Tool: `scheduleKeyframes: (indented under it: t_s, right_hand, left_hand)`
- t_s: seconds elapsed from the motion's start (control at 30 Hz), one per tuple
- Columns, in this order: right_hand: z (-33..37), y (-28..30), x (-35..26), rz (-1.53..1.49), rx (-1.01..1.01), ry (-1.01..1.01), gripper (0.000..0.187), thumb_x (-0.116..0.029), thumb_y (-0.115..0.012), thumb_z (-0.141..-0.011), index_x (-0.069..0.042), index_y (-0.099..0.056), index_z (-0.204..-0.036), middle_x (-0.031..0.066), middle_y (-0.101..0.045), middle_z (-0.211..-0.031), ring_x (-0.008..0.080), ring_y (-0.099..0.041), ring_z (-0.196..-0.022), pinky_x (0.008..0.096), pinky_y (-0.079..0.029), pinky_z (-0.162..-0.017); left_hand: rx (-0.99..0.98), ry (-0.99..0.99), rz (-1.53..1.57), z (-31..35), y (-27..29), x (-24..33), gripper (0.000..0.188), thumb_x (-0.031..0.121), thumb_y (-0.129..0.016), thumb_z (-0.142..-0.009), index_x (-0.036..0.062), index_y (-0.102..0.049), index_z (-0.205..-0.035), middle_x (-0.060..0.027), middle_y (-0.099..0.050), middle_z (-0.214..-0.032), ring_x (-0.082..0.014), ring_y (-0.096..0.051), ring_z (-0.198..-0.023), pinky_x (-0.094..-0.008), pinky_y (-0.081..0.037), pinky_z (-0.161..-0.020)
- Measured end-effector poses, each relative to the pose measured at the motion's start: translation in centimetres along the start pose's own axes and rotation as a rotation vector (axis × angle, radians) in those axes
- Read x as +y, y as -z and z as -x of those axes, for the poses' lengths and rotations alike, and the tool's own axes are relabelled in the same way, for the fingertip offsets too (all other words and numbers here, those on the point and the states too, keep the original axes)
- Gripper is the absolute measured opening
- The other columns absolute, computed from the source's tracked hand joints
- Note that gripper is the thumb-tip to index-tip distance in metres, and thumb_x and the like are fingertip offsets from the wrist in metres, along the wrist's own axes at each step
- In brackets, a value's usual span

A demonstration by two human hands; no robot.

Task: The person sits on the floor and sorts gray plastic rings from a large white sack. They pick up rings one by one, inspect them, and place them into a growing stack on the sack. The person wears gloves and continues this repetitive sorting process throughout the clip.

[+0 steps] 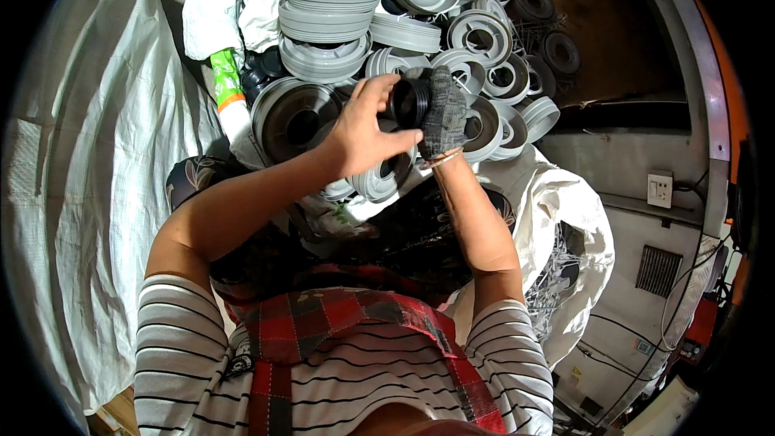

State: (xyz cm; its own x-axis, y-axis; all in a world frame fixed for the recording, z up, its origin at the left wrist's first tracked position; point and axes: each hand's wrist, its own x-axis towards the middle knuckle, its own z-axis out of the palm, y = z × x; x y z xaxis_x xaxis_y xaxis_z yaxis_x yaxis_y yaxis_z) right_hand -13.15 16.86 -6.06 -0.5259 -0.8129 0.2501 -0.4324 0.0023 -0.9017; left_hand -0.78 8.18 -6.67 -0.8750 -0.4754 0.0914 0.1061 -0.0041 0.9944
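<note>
A black ribbed, round plastic part [410, 103] is held up in front of me, over a heap of grey plastic rings. My right hand [445, 113], in a dark grey knitted glove, grips it from its right side. Bare, my left hand [363, 125] curves around its left side, fingertips at its upper edge and thumb at its lower edge. Just left of my hands lies a large grey ring with a dark centre [266, 117]. Beneath them, part of another grey ring [375, 186] shows.
Stacked grey rings [333, 24] rise at the back, with more rings [482, 36] spread to the right. A white woven sack [77, 194] hangs at left. Another white sack [577, 210] at right holds thin grey scraps. A wall socket [659, 190] is farther right.
</note>
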Motion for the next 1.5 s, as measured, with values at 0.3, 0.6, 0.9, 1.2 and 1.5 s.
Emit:
scheduleKeyframes:
  t_s: [0.3,0.6,0.9,1.2,1.5]
  right_hand:
    - [-0.2,-0.9,-0.2,0.388,-0.051,-0.008,0.021,-0.012,-0.059,-0.075,-0.002,-0.062,-0.093,0.0128,-0.063,-0.083,0.0286,-0.063,-0.077,0.0343,-0.049,-0.066]
    - [-1.7,-1.3,1.2,0.594,-0.038,0.290,0.019,-0.016,-0.058,-0.076,-0.003,-0.058,-0.090,0.0193,-0.058,-0.080,0.0388,-0.057,-0.077,0.0446,-0.045,-0.067]
    - [-12.1,1.3,6.9,0.638,-0.188,-0.435,0.077,-0.037,-0.066,-0.070,-0.001,-0.041,-0.133,0.0258,-0.053,-0.122,0.0346,-0.051,-0.116,0.0358,-0.039,-0.097]
    - [-6.2,1.4,4.3,0.825,0.020,-0.406,0.052,-0.046,-0.065,-0.073,0.002,-0.063,-0.091,0.0249,-0.063,-0.090,0.0356,-0.062,-0.089,0.0398,-0.047,-0.078]
    - [1.2,1.3,-2.9,0.255,-0.031,-0.180,0.030,-0.022,-0.060,-0.085,0.000,-0.054,-0.105,0.0193,-0.063,-0.085,0.0321,-0.064,-0.080,0.0391,-0.049,-0.071]
  left_hand:
    - [-0.001,0.003,-0.095,0.6,1.3,-1.6,0.072,0.008,-0.076,-0.065,0.0031,-0.042,-0.128,-0.0140,-0.048,-0.110,-0.0232,-0.053,-0.096,-0.0326,-0.048,-0.081]
    - [0.102,0.017,-0.304,1.1,3.4,-0.7,0.071,0.011,-0.075,-0.069,0.0078,-0.042,-0.132,-0.0121,-0.053,-0.113,-0.0213,-0.053,-0.102,-0.0344,-0.046,-0.085]
    - [0.290,0.322,0.092,-1.6,6.3,0.6,0.055,0.009,-0.066,-0.080,-0.0055,-0.042,-0.127,-0.0202,-0.055,-0.116,-0.0202,-0.056,-0.101,-0.0292,-0.045,-0.088]
    - [0.221,0.356,0.309,-2.6,5.3,-0.8,0.057,0.019,-0.071,-0.078,-0.0082,-0.047,-0.121,-0.0190,-0.055,-0.116,-0.0220,-0.054,-0.106,-0.0306,-0.041,-0.092]
    - [0.147,0.231,0.822,-4.8,5.1,0.8,0.031,0.011,-0.061,-0.087,-0.0008,-0.052,-0.114,-0.0116,-0.063,-0.099,-0.0188,-0.063,-0.089,-0.0330,-0.053,-0.082]
